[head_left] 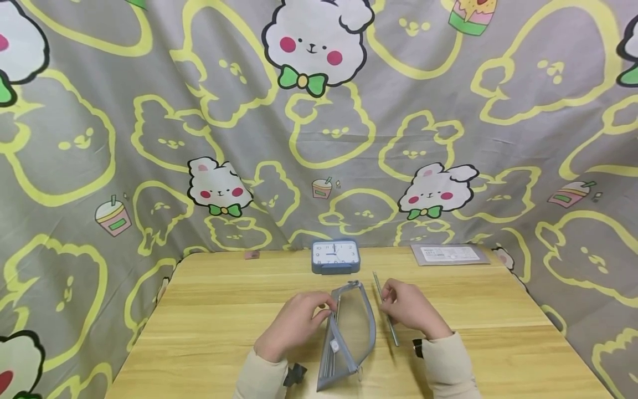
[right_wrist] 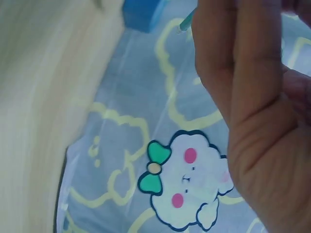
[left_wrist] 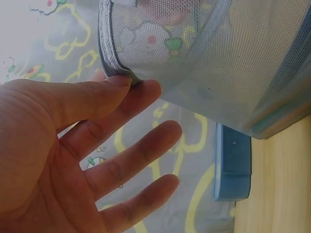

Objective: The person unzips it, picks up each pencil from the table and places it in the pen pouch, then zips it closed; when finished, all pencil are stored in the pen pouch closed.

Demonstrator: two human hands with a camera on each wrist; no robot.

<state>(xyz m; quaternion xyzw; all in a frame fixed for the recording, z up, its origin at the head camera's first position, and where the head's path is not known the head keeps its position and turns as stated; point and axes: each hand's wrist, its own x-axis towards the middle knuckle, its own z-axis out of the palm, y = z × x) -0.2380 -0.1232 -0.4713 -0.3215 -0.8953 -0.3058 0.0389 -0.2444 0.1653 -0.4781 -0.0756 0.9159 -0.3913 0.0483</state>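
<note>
My left hand (head_left: 298,321) pinches the zipper edge of a grey mesh zipper pouch (head_left: 343,339) between thumb and index finger. In the left wrist view the see-through mesh of the pouch (left_wrist: 204,73) hangs from that pinch, while the other fingers (left_wrist: 141,158) spread loosely. The pouch's top gapes, and slender lines show dimly along its left side. Right of the pouch, my right hand (head_left: 411,307) holds a thin greenish stick (head_left: 391,330), like a pencil or pen, slanting above the table. Only a green tip (right_wrist: 186,21) of it shows past the fingers in the right wrist view.
A blue clock (head_left: 336,257) stands at the back of the wooden table (head_left: 224,310), just behind the pouch. A flat grey packet with a white label (head_left: 451,255) lies at the back right. At the back left is a small pinkish piece (head_left: 252,255). Patterned cloth (head_left: 319,183) hangs around the table.
</note>
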